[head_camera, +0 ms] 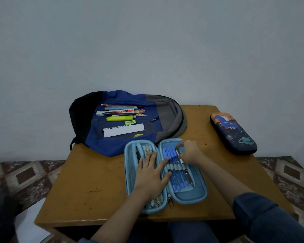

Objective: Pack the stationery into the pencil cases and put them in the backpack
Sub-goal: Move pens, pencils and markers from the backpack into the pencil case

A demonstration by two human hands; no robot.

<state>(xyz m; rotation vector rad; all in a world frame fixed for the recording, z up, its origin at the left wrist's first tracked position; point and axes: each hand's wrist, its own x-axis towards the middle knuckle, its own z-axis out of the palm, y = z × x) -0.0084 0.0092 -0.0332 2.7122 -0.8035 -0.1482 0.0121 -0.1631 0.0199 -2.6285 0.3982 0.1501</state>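
Two pencil cases on the tabletop: the blue pencil case lies open at the near edge, the dark pencil case zipped by the right edge. The backpack lies flat at the far edge, loose stationery heaped on it. The left hand presses flat, hiding the mesh half. The right hand pinches a pen beside the blue pens; I can't count them.

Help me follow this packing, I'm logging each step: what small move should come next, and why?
Probably seat the pen fully beside the blue pens and let go. The right hand pinches it at its top end in the open pencil case, while the left hand lies flat, holding the case down. More stationery lies on the backpack.
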